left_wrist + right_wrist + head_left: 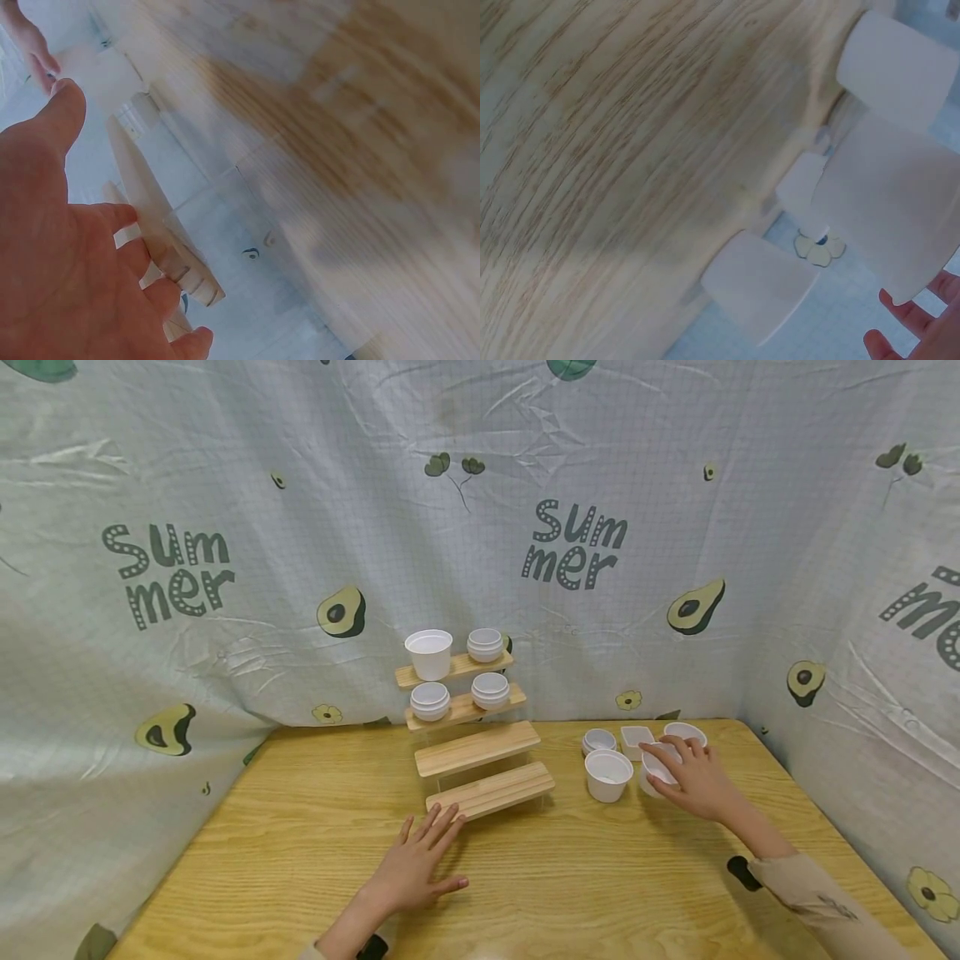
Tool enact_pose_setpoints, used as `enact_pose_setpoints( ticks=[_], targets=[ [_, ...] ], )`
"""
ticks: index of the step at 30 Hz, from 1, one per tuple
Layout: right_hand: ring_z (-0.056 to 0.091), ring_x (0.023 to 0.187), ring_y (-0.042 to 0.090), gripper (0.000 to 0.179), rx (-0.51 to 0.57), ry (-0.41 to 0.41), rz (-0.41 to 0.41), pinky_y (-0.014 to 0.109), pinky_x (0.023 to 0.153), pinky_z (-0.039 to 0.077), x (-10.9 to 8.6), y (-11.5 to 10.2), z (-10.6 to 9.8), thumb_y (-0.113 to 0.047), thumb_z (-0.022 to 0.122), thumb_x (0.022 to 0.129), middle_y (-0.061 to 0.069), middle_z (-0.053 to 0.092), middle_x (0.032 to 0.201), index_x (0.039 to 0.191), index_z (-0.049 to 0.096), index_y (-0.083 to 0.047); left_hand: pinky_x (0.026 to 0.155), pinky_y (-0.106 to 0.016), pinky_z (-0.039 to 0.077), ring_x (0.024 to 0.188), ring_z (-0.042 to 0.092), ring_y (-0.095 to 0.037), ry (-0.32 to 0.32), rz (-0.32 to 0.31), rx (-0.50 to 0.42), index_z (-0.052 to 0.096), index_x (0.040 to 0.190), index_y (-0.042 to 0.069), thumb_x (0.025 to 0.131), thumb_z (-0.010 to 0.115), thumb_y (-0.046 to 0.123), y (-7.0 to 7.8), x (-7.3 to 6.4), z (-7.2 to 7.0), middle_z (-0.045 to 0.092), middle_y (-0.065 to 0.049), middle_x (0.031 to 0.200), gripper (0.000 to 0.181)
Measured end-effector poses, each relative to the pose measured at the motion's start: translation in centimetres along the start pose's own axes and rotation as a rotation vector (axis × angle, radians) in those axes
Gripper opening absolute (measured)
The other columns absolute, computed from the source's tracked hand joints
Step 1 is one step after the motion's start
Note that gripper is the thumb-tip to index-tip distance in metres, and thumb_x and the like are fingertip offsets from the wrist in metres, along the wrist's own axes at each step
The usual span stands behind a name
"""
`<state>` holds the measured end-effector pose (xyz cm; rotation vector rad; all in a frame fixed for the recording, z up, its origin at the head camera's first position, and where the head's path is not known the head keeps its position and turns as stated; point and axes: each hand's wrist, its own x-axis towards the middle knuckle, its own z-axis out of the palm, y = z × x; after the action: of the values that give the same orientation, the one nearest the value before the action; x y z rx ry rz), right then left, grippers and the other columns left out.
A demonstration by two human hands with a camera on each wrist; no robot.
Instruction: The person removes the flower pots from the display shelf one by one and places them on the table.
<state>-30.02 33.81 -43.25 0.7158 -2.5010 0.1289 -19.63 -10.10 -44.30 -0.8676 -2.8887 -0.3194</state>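
My left hand is spread, with its fingertips at the front left end of the lowest step of a wooden tiered stand. In the left wrist view, the fingers overlap a step's edge; contact is unclear. At the right, my right hand hangs over a white plastic cup, its fingers spread across the mouth. The right wrist view shows fingertips close to that cup's rim, without a clear grip. Another white cup stands just left of it.
On the stand's upper two steps sit a tall white cup and small white bowls. Behind the right-hand cups are a small bowl, a square white container and another round white container. A patterned curtain encloses the wooden table.
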Motion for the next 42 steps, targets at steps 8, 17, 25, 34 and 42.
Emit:
enact_pose_setpoints(
  ticks=[8, 17, 25, 34, 42],
  targets=[
    [0.041, 0.097, 0.036, 0.043, -0.005, -0.048, 0.012, 0.051, 0.070, 0.031, 0.1, 0.4, 1.0, -0.035, 0.058, 0.084, 0.017, 0.046, 0.117, 0.123, 0.050, -0.018, 0.099, -0.061, 0.025, 0.133, 0.024, -0.036, 0.057, 0.049, 0.020, 0.027, 0.141, 0.009, 0.082, 0.053, 0.051, -0.1, 0.0, 0.5, 0.025, -0.012, 0.147, 0.077],
    [0.040, 0.099, 0.035, 0.044, -0.020, -0.089, 0.037, 0.052, 0.071, 0.031, 0.3, 0.8, 2.0, -0.037, 0.056, 0.085, 0.016, 0.046, 0.118, 0.125, 0.048, -0.019, 0.101, -0.060, 0.023, 0.135, 0.021, -0.034, 0.012, 0.020, 0.014, 0.026, 0.141, 0.010, 0.082, 0.053, 0.050, -0.2, 0.1, 0.3, 0.022, -0.010, 0.148, 0.076],
    [0.042, 0.098, 0.034, 0.044, -0.045, -0.125, 0.047, 0.051, 0.069, 0.033, 0.7, 1.0, 2.7, -0.040, 0.053, 0.086, 0.015, 0.046, 0.116, 0.125, 0.047, -0.020, 0.103, -0.059, 0.022, 0.136, 0.020, -0.033, -0.001, 0.005, 0.009, 0.025, 0.142, 0.011, 0.083, 0.052, 0.050, -0.1, 0.2, 0.2, 0.021, -0.009, 0.149, 0.076],
    [0.041, 0.102, 0.035, 0.045, -0.025, -0.172, 0.074, 0.052, 0.072, 0.033, 1.1, 0.8, 2.8, -0.041, 0.052, 0.087, 0.014, 0.044, 0.118, 0.127, 0.047, -0.021, 0.102, -0.059, 0.023, 0.135, 0.020, -0.034, -0.014, 0.007, 0.011, 0.026, 0.141, 0.010, 0.082, 0.052, 0.052, 0.0, 0.1, -0.1, 0.022, -0.010, 0.148, 0.076],
    [0.042, 0.103, 0.035, 0.045, -0.025, -0.177, 0.081, 0.051, 0.072, 0.034, 1.3, 0.6, 3.0, -0.042, 0.051, 0.088, 0.015, 0.045, 0.118, 0.126, 0.048, -0.019, 0.102, -0.060, 0.022, 0.136, 0.020, -0.034, -0.011, -0.002, -0.002, 0.026, 0.141, 0.010, 0.082, 0.054, 0.049, 0.1, 0.0, -0.3, 0.022, -0.010, 0.148, 0.076]
  ],
)
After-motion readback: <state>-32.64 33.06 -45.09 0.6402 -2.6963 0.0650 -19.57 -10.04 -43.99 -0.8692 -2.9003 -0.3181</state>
